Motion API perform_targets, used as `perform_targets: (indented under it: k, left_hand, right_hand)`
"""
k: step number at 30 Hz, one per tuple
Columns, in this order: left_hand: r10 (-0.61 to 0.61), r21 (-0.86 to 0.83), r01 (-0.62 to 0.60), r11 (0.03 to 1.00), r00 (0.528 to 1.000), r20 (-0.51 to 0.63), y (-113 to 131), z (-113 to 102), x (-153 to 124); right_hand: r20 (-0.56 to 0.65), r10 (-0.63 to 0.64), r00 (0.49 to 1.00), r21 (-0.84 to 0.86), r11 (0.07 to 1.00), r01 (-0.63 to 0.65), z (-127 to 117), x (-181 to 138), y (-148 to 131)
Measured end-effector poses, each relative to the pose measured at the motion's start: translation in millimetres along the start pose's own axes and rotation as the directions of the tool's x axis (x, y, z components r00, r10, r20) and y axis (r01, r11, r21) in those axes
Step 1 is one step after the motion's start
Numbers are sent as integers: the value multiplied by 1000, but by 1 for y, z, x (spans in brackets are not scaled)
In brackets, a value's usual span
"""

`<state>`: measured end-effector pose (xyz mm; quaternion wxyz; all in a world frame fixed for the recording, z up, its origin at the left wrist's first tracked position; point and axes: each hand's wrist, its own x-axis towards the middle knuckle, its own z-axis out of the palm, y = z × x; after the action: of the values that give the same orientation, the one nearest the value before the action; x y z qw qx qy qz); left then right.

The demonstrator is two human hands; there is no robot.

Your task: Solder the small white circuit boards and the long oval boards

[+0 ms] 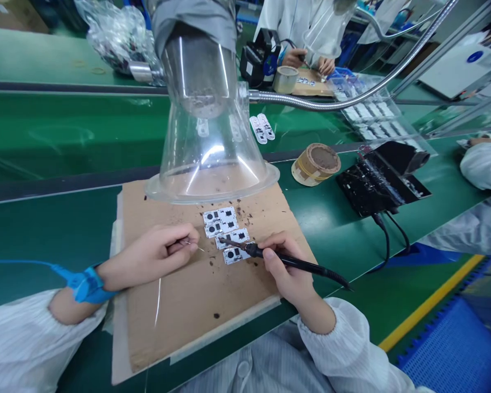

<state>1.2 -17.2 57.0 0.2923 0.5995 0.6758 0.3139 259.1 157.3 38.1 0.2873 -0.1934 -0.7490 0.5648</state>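
Several small white circuit boards (221, 220) lie in a staggered column on a brown cardboard sheet (180, 316). My right hand (284, 265) grips a black soldering iron (298, 264), its tip over one of the lower boards; whether it touches cannot be told. Left of the boards, my left hand (174, 248) is closed with thumb and forefinger pinching a thin solder wire (200, 249). The wire's end points toward the boards and stays apart from them. A blue wrist strap (88, 285) with a cord circles my left wrist.
A clear fume hood (213, 164) hangs low over the cardboard's far edge. To the right stand a round tub (316, 164) and a black soldering stand (382, 180) with cables. Two white boards (262, 129) lie beyond. A co-worker's hands (311, 61) work across the bench.
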Motion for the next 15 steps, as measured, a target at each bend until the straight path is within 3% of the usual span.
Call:
perform_targets:
  k: [3,9,15]
  left_hand:
    - [3,-8,-3,1000,1000,1,-1,0,-1]
    - [15,2,-15,1000,999,-35,-4,0,-3]
    - [3,-46,-7,999,996,-91,-2,0,-4]
  right_hand:
    - [-15,-4,1000,25,1000,4,1,-2,2]
    - [-259,-82,962,92,990,109,0,-6,8]
    - [-113,-79,990,30,996,83,-4,-9,8]
